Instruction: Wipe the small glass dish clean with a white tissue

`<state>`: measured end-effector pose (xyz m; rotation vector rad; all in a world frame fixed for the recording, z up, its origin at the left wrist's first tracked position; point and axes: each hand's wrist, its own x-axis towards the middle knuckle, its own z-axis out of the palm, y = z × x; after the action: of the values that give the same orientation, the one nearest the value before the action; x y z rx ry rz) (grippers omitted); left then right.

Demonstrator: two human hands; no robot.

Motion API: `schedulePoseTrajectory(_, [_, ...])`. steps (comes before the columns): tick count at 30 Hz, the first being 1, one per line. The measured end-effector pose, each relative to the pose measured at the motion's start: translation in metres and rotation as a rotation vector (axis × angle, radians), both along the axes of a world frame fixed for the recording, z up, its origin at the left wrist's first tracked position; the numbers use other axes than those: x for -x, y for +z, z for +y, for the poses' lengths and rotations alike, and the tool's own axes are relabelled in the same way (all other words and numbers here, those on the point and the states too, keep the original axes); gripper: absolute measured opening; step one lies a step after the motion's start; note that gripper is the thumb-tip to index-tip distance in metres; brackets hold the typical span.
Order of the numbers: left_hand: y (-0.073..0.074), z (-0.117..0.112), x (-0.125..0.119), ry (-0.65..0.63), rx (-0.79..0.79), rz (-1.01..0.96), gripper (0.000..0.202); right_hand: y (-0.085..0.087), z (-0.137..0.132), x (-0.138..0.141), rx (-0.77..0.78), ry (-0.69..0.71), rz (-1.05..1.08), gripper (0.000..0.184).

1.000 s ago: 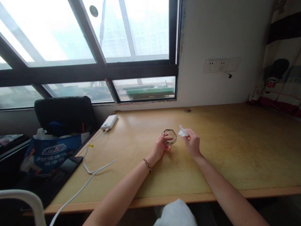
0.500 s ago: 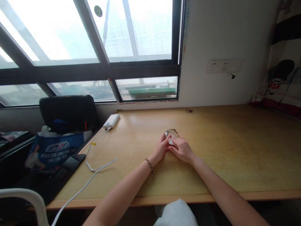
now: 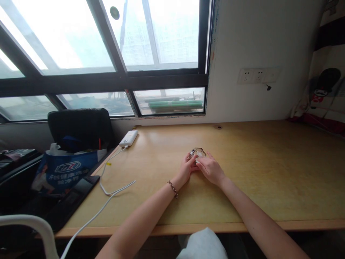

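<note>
A small faceted glass dish (image 3: pixel 196 151) sits near the middle of the wooden desk (image 3: pixel 269 172). My left hand (image 3: pixel 185 169) curls round its left side and steadies it. My right hand (image 3: pixel 210 168) rests over the dish from the right, fingers closed on a small white tissue wad pressed into the dish; only a sliver of white shows at the fingertips. A beaded bracelet circles my left wrist.
A white power bank (image 3: pixel 128 138) lies at the desk's back left, its white cable (image 3: pixel 107 196) trailing off the front edge. A blue bag (image 3: pixel 63 171) and black chair (image 3: pixel 81 126) stand at the left. Wall sockets (image 3: pixel 257 75) sit above the desk.
My right hand, which held the tissue up beside the dish, has moved left and down onto the dish. The left hand has stayed on the dish.
</note>
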<state>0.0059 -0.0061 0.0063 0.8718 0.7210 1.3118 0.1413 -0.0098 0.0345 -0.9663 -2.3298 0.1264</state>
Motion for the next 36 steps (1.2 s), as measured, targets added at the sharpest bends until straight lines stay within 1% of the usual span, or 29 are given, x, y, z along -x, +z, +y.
schedulePoseTrajectory(4, [0.000, -0.001, 0.000, -0.020, -0.023, 0.042, 0.036, -0.004, -0.003, 0.008, -0.099, -0.161, -0.058, 0.032])
schedulePoseTrajectory(6, [0.000, -0.001, 0.000, -0.028, -0.021, 0.059, 0.037, -0.006, -0.003, 0.011, -0.113, -0.199, -0.048, 0.032])
schedulePoseTrajectory(8, [-0.001, 0.001, 0.001, -0.048, -0.001, 0.088, 0.038, -0.008, -0.003, 0.012, -0.111, -0.205, -0.019, 0.033])
schedulePoseTrajectory(10, [-0.004, 0.003, 0.002, -0.085, 0.027, 0.132, 0.041, -0.008, -0.002, 0.011, -0.099, -0.161, 0.014, 0.032])
schedulePoseTrajectory(14, [-0.009, 0.007, 0.004, -0.157, 0.069, 0.185, 0.048, -0.002, -0.002, 0.005, -0.052, 0.043, 0.050, 0.027])
schedulePoseTrajectory(16, [-0.009, 0.006, 0.004, -0.156, 0.060, 0.177, 0.048, 0.000, -0.003, 0.002, -0.026, 0.114, 0.062, 0.030])
schedulePoseTrajectory(17, [-0.009, 0.005, 0.004, -0.148, 0.050, 0.172, 0.048, 0.000, -0.003, 0.001, -0.019, 0.124, 0.071, 0.033])
schedulePoseTrajectory(19, [-0.008, 0.002, 0.002, -0.122, 0.027, 0.172, 0.047, -0.001, -0.002, 0.000, -0.024, 0.096, 0.091, 0.036])
schedulePoseTrajectory(24, [-0.002, -0.006, -0.003, 0.021, -0.033, 0.178, 0.039, -0.004, -0.002, 0.005, -0.109, -0.114, 0.063, 0.034])
schedulePoseTrajectory(26, [0.002, -0.008, -0.004, 0.101, -0.080, 0.201, 0.036, -0.004, -0.004, 0.008, -0.114, -0.166, 0.065, 0.033])
schedulePoseTrajectory(27, [0.004, -0.009, -0.005, 0.136, -0.107, 0.218, 0.035, -0.003, -0.004, 0.009, -0.101, -0.171, 0.082, 0.032])
schedulePoseTrajectory(29, [0.007, -0.011, -0.005, 0.192, -0.159, 0.255, 0.035, -0.004, -0.004, 0.011, -0.047, -0.135, 0.153, 0.031])
schedulePoseTrajectory(31, [0.007, -0.013, -0.006, 0.242, -0.210, 0.304, 0.037, -0.006, -0.003, 0.011, 0.059, -0.056, 0.269, 0.030])
schedulePoseTrajectory(33, [0.006, -0.015, -0.006, 0.291, -0.269, 0.385, 0.043, -0.009, -0.001, 0.010, 0.241, 0.005, 0.429, 0.031])
schedulePoseTrajectory(36, [0.004, -0.016, -0.006, 0.341, -0.399, 0.570, 0.054, -0.012, 0.005, 0.006, 0.613, 0.089, 0.760, 0.033])
